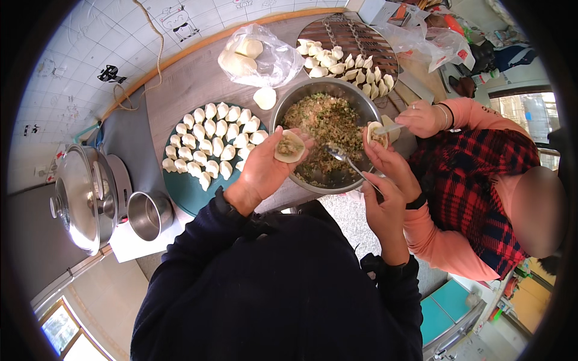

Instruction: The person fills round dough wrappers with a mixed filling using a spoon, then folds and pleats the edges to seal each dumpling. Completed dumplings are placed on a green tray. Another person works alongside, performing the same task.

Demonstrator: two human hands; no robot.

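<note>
A round dumpling wrapper [295, 155] with chopped filling on it lies across the fingers of my left hand [266, 167], palm up at the near left rim of the bowl. My right hand [384, 203] grips the handle of a metal spoon [347, 158], whose tip reaches down to the filling. Minced filling [323, 119] with green bits fills much of the large steel bowl [311, 186]; a patch of bare bottom shows on the near side. To the left, many folded dumplings [210, 128] stand in rows on a round green board [180, 192], partly behind my left hand.
Beside me on the right, a person's hand [397, 169] holds a filled wrapper and the other hand [422, 119] a pale utensil. Behind the bowl are a bag of wrappers [257, 54], one loose wrapper [264, 98] and a slatted round tray [311, 31] of dumplings. A lidded pot [83, 198] and steel container [149, 216] stand left.
</note>
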